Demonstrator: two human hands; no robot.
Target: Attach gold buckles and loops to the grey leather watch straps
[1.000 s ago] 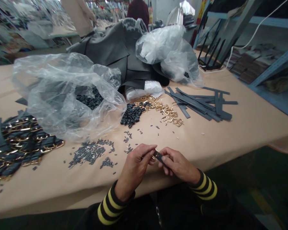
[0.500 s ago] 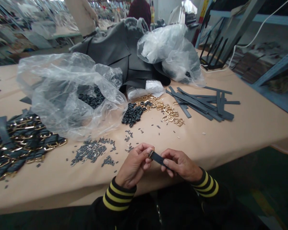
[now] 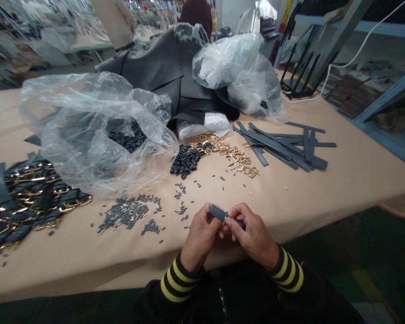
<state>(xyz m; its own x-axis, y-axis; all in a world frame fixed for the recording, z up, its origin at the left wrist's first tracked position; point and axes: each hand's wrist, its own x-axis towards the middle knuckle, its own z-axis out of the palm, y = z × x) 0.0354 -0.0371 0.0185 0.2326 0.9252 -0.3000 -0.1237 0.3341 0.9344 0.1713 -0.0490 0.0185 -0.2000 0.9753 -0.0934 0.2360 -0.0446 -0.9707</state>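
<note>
Both hands (image 3: 227,229) now closer together (strap (image 3: 218,212) pinched between).

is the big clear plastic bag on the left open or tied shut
Open. The clear plastic bag lies slumped on the table, its mouth gaping toward the person, with small dark loops visible inside.
</note>
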